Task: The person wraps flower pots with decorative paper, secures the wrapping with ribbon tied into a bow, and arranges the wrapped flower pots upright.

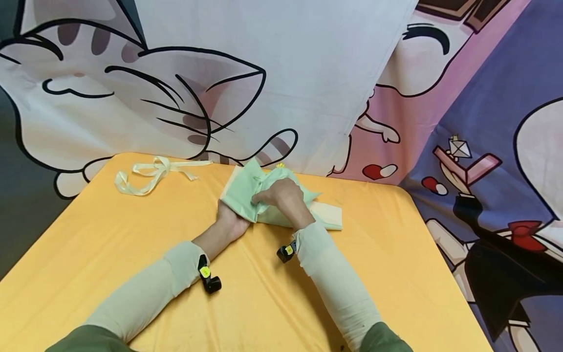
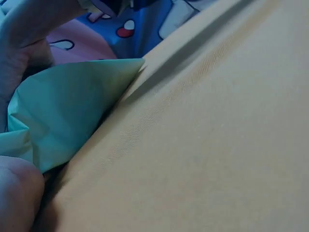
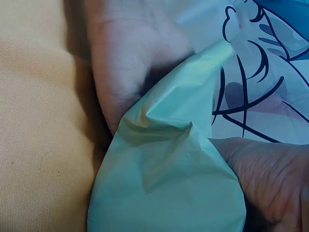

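Mint-green wrapping paper [image 1: 241, 190] is gathered into folds near the table's far edge, with a small yellow bit [image 1: 280, 165] showing at its top. My left hand [image 1: 231, 220] holds the bundle from below and the left; its fingers are hidden behind the paper. From above, my right hand [image 1: 283, 195] grips the folds at the middle with bent fingers. Creases run inward between both hands on the paper [image 3: 169, 169] in the right wrist view. Seen from the left wrist, a pointed paper flap [image 2: 72, 106] sticks out over the cloth. What the paper wraps is hidden.
A pale yellow ribbon [image 1: 160, 168] tied in a bow lies at the table's far left. A cream panel [image 1: 327, 215] with a green edge extends right of the bundle. Yellow cloth [image 1: 246, 293] covers the table; printed cartoon curtains [image 1: 308, 73] hang behind it.
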Demonstrator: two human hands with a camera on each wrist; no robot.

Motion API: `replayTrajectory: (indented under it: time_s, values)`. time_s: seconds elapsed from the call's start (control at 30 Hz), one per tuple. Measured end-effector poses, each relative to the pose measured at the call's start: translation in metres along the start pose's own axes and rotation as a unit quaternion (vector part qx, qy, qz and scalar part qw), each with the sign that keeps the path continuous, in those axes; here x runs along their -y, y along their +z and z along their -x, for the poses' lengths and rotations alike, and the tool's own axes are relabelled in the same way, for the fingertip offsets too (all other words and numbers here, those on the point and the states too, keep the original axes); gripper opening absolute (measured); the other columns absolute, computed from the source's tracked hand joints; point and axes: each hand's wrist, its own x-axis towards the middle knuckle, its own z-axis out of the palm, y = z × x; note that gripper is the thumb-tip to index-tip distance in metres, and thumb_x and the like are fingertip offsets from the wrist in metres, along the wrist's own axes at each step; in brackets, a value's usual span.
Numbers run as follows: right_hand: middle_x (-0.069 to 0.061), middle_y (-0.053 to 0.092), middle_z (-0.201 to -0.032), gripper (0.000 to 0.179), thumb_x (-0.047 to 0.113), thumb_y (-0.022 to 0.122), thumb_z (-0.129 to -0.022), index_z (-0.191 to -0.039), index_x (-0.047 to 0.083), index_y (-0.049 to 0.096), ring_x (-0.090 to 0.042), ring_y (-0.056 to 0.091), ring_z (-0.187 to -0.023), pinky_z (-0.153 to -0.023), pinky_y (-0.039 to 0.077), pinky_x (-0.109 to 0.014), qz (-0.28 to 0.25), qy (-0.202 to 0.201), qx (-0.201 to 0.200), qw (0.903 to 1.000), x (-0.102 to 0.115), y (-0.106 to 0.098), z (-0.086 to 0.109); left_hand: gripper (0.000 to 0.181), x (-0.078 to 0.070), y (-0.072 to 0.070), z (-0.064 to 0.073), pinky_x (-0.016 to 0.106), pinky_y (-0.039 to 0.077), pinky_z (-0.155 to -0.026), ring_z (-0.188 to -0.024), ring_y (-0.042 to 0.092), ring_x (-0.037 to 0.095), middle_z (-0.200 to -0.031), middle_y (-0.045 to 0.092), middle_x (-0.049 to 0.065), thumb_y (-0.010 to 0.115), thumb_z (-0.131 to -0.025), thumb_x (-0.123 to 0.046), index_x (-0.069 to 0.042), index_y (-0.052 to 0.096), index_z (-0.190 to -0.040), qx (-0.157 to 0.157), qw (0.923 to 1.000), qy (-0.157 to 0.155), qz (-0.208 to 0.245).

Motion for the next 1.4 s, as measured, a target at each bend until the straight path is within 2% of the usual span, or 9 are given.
replayTrajectory:
  time_s: [0.17,0.33,0.47,0.63,0.77,0.87,1.1,1.2,1.4]
  values:
    - [-0.008,0.072,-0.113,0.072,0.078,0.076,-0.092,-0.11,0.008,0.077,-0.018,0.066,-0.085,-0.067,0.052,-0.032,0.004,-0.009,-0.004,0.9999,-0.001,0.002,-0.001,0.063,-0.001,-0.003,0.0,0.036,0.024,-0.143,-0.168,0.035,0.012,-0.179,0.04,-0.01,0.015,-0.12,-0.058,-0.032,0.04,-0.172,0.018,0.9982,-0.005,0.056]
    - [-0.011,0.073,-0.124,0.077,0.077,0.075,-0.093,-0.121,0.005,0.075,-0.019,0.069,-0.091,-0.073,0.056,-0.034,0.003,-0.007,-0.008,0.9999,-0.002,0.003,-0.003,0.064,-0.003,0.0,-0.003,0.035,0.022,-0.143,-0.169,0.033,0.014,-0.181,0.037,-0.008,0.021,-0.12,-0.059,-0.029,0.033,-0.175,0.042,0.9984,-0.011,0.037]
    - [-0.014,0.071,-0.143,0.084,0.077,0.073,-0.093,-0.133,0.003,0.073,-0.022,0.072,-0.109,-0.09,0.063,-0.037,0.009,-0.01,0.007,0.9999,-0.004,-0.001,-0.003,0.065,-0.003,0.004,-0.003,0.034,0.02,-0.144,-0.17,0.03,0.012,-0.182,0.034,-0.009,0.018,-0.12,-0.06,-0.031,0.031,-0.176,0.048,0.9984,-0.02,0.022]
    - [-0.014,0.05,-0.174,0.1,0.082,0.061,-0.099,-0.161,0.004,0.057,-0.031,0.063,-0.142,-0.115,0.059,-0.046,-0.034,-0.012,0.098,0.9945,-0.009,-0.017,-0.005,0.063,-0.002,0.008,-0.003,0.035,0.023,-0.142,-0.166,0.034,0.011,-0.179,0.037,-0.011,0.018,-0.119,-0.062,-0.034,0.035,-0.173,0.053,0.9984,-0.013,-0.015]
    - [-0.017,0.03,-0.185,0.112,0.085,0.045,-0.101,-0.18,0.008,0.022,-0.039,0.05,-0.159,-0.127,0.051,-0.055,-0.147,0.022,0.194,0.9696,-0.017,-0.028,-0.01,0.06,-0.002,0.011,-0.002,0.036,0.024,-0.142,-0.164,0.036,0.012,-0.174,0.041,-0.01,0.019,-0.119,-0.062,-0.035,0.038,-0.169,0.056,0.9969,0.001,-0.056]
    - [-0.023,0.035,-0.18,0.105,0.074,0.044,-0.102,-0.179,0.007,0.021,-0.045,0.053,-0.156,-0.125,0.053,-0.057,-0.194,0.03,0.232,0.9527,-0.027,-0.035,-0.015,0.059,-0.001,0.013,0.0,0.034,0.026,-0.141,-0.164,0.038,0.012,-0.171,0.044,-0.01,0.021,-0.119,-0.062,-0.034,0.041,-0.167,0.053,0.9962,0.004,-0.069]
    - [-0.033,0.042,-0.172,0.087,0.047,0.056,-0.107,-0.175,0.003,0.025,-0.047,0.066,-0.13,-0.099,0.066,-0.05,-0.24,-0.001,0.308,0.9207,-0.044,-0.045,-0.028,0.058,0.0,0.014,0.002,0.035,0.032,-0.137,-0.16,0.042,0.013,-0.169,0.047,-0.008,0.021,-0.12,-0.06,-0.033,0.045,-0.165,0.053,0.9917,0.013,-0.116]
    - [-0.033,0.042,-0.172,0.085,0.045,0.058,-0.11,-0.176,0.004,0.023,-0.044,0.07,-0.116,-0.094,0.067,-0.047,-0.236,-0.003,0.31,0.9209,-0.047,-0.047,-0.029,0.062,0.0,0.018,0.004,0.036,0.03,-0.139,-0.162,0.04,0.014,-0.175,0.043,-0.006,0.023,-0.12,-0.062,-0.03,0.04,-0.171,0.069,0.9832,0.009,-0.169]
    - [-0.024,0.054,-0.162,0.074,0.046,0.061,-0.112,-0.168,0.004,0.039,-0.032,0.069,-0.086,-0.081,0.067,-0.04,-0.223,0.004,0.295,0.929,-0.047,-0.046,-0.027,0.08,0.001,0.026,0.01,0.042,0.018,-0.145,-0.172,0.028,0.023,-0.185,0.031,0.004,0.017,-0.118,-0.068,-0.018,0.026,-0.18,0.129,0.9479,-0.004,-0.291]
